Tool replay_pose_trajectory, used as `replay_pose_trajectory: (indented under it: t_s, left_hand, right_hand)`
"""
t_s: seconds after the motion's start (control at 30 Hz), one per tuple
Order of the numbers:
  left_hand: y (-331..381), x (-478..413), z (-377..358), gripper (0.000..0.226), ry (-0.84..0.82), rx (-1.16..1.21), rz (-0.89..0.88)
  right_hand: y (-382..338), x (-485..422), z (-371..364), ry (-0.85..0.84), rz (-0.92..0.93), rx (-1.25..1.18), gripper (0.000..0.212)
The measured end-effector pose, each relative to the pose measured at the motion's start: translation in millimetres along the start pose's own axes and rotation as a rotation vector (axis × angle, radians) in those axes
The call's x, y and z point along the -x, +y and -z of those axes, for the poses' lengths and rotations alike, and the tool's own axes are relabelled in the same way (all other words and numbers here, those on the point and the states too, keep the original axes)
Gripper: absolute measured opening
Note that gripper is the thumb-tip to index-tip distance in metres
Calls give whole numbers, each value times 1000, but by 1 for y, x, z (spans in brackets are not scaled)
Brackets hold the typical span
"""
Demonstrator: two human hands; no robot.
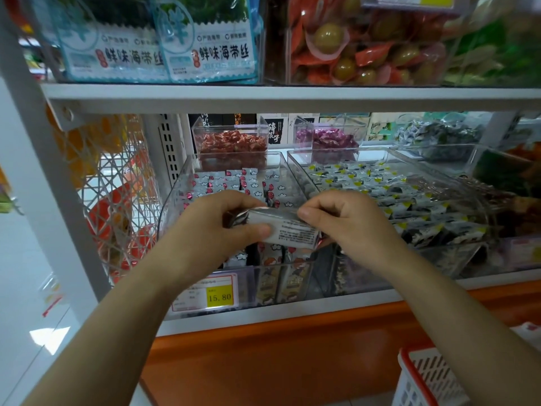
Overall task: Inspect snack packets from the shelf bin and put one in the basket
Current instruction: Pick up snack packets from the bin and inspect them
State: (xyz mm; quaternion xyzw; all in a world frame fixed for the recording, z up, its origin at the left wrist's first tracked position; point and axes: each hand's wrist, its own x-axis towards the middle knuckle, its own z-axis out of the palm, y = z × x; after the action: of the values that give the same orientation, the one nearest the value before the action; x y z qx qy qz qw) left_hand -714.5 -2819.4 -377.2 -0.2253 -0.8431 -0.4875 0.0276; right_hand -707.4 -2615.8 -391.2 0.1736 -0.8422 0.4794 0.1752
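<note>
A silvery snack packet (288, 227), small print facing up, was held level over the front of the clear shelf bin (175, 200) and pinched at its ends by the left hand (216, 227) and right hand (345, 221). The bin was filled with cloud-printed packets (231, 180). A red-rimmed white basket (430, 376) was seen at the lower right.

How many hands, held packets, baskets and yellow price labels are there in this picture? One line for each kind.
Hands: 2, left hand and right hand
Held packet: 1
Shopping basket: 1
Yellow price label: 1
Total: 5
</note>
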Motion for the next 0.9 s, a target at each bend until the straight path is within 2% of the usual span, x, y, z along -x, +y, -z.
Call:
replay_pose_trajectory:
  t_s: [0.23,0.4,0.47,0.57,0.67,0.77,0.9]
  left_hand:
    - [0,-2,-4,11,-10,30,-37]
    - [-3,-11,-6,9,199,113,20]
    - [-2,-14,-5,11,265,158,30]
    - [-2,-19,-5,14,334,151,12]
    - [-12,-27,3,29,474,-109,-9]
    - [-26,-35,9,37,408,-360,-2]
    - [-40,-49,2,40,141,-593,18]
  right_hand:
    - [4,-3,11,-123,-94,-175,16]
    - [4,-5,1,-32,-46,-268,18]
    - [3,-7,-5,-34,-26,-210,31]
    - [5,-12,-11,112,2,-190,29]
    - [9,-16,-8,318,-38,-182,20]
    - [14,-18,-6,411,-78,-159,26]
    - [14,-21,-10,416,-84,-118,33]
